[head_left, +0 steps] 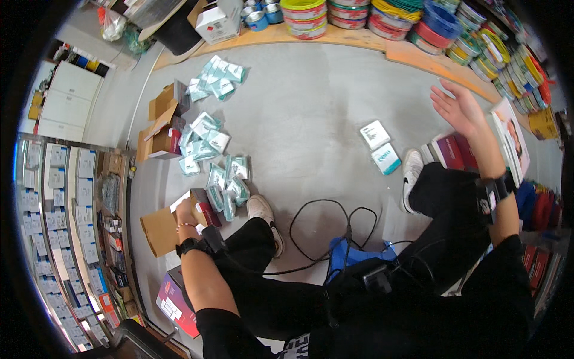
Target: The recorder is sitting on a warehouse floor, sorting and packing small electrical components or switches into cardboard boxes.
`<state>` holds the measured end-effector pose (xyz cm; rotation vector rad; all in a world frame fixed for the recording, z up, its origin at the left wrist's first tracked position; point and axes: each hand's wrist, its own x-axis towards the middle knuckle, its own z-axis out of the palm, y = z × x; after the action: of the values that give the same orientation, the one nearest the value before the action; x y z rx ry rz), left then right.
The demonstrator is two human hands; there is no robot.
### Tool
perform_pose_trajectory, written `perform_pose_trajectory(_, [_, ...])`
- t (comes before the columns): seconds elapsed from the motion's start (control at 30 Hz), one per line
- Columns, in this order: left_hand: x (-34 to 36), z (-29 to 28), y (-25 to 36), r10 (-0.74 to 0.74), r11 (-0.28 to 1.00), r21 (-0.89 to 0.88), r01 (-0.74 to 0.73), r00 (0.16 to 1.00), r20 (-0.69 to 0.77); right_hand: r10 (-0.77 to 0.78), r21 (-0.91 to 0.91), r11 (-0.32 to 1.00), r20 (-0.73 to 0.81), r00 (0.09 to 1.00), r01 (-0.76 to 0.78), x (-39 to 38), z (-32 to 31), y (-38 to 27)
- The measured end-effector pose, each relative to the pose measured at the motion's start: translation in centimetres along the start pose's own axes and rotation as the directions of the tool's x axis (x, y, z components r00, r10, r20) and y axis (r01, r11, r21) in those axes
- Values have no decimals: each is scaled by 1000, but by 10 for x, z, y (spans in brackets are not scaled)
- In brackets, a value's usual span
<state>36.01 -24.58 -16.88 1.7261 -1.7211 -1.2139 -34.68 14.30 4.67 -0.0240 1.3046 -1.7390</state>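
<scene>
My left hand [186,214] reaches into an open cardboard box [160,232] on the floor by my left foot; the fingers are hidden inside it. Beside that box lies a pile of small teal-and-white packets [228,186]. My right hand [457,109] is raised at the right with its fingers stretched out and nothing in them. Below and left of it, a white packet [375,134] and a teal-and-white packet [386,158] lie flat on the floor, nearly edge to edge.
Further piles of teal packets [203,143] lie ahead, near two more open boxes [162,139]. Wire spools [304,18] line a wooden shelf at the back. A black cable [299,215] loops across the floor between my feet. Maroon boxes [449,152] stand beside my right foot.
</scene>
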Motion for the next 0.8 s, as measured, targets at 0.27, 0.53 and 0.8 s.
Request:
perform_pose_trajectory(0.27, [-51, 137, -5, -344, 925, 65, 374, 899, -272, -9, -304, 952, 9, 1000, 12, 14, 32, 15])
perform_pose_trajectory(0.53, [-63, 178, 15, -377, 600, 723, 342, 918, -121, 79, -418, 908, 88, 993, -35, 9, 45, 19])
perform_pose_trajectory(0.8, [-55, 179, 21, -398, 546, 623, 560, 828, -396, 98, -519, 854, 93, 991, -36, 12, 44, 23])
